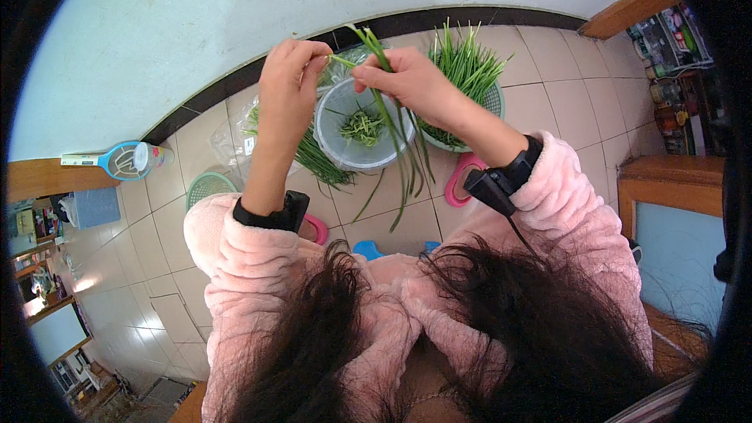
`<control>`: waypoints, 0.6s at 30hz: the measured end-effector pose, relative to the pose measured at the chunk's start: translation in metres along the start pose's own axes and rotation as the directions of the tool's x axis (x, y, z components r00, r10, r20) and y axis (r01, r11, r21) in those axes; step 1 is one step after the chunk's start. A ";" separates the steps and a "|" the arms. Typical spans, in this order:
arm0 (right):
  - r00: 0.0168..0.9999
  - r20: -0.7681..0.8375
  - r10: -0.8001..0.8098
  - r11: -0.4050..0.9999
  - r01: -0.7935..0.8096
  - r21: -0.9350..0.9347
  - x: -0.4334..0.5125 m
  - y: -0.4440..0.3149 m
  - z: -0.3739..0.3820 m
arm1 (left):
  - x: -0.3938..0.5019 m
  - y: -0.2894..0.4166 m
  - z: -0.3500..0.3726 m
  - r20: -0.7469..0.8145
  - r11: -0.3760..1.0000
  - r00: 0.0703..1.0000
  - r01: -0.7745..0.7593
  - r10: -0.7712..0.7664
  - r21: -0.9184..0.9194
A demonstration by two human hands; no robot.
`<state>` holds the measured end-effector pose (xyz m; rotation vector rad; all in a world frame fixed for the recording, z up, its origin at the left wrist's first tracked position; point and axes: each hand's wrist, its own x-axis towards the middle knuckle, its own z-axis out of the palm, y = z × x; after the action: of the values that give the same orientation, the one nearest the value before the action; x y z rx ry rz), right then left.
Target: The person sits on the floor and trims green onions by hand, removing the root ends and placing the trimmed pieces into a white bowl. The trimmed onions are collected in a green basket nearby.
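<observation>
My right hand (pixel 408 76) grips a few long green chives (pixel 395 129), whose leaves hang down past the bin rim. One pale stalk end (pixel 341 60) points left from that grip, and the fingertips of my left hand (pixel 289 79) pinch its tip. Below both hands stands a whitish plastic bin (pixel 333 144) with green and pale trimmings (pixel 362 127) at its bottom. Right of it, a green plastic basket (pixel 499 100) holds a thick bunch of chives (pixel 470 67), partly hidden by my right forearm. More chives (pixel 320 158) lie left of the bin, partly behind my left arm.
A clear plastic bag (pixel 226 144) lies under the left chives. Another green basket (pixel 205 187) sits by my left sleeve. A blue electric swatter (pixel 111 161) and a plastic jar (pixel 155 157) are farther left. Pink slippers (pixel 455 179) flank a blue stool (pixel 368 249). A white wall (pixel 235 0) rises ahead.
</observation>
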<state>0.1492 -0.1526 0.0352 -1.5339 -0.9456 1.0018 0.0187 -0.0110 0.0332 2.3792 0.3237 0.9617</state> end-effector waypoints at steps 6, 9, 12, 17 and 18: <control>0.980 0.149 0.132 0.981 -0.151 0.122 -0.006 -0.003 -0.017 | 0.001 -0.001 -0.017 0.075 0.986 0.983 -0.167 0.167 0.000; 0.984 0.072 0.164 0.983 -0.169 0.076 -0.005 0.003 -0.019 | 0.002 -0.003 -0.021 0.070 0.988 0.986 -0.151 0.152 -0.026; 0.997 0.020 0.078 0.993 -0.080 0.081 -0.004 0.008 -0.025 | 0.002 -0.003 -0.028 0.111 0.995 0.989 -0.097 0.095 0.017; 0.991 -0.030 -0.127 0.990 0.125 -0.070 -0.001 0.010 -0.034 | 0.000 0.002 -0.023 0.143 0.995 0.985 -0.092 0.097 -0.045; 0.988 -0.030 -0.153 0.988 0.152 -0.033 -0.001 0.010 -0.031 | -0.001 0.003 -0.021 0.146 0.993 0.984 -0.096 0.105 -0.063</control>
<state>0.1791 -0.1651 0.0293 -1.4747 -1.0435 0.8543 0.0036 -0.0054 0.0474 2.4187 0.1192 0.8193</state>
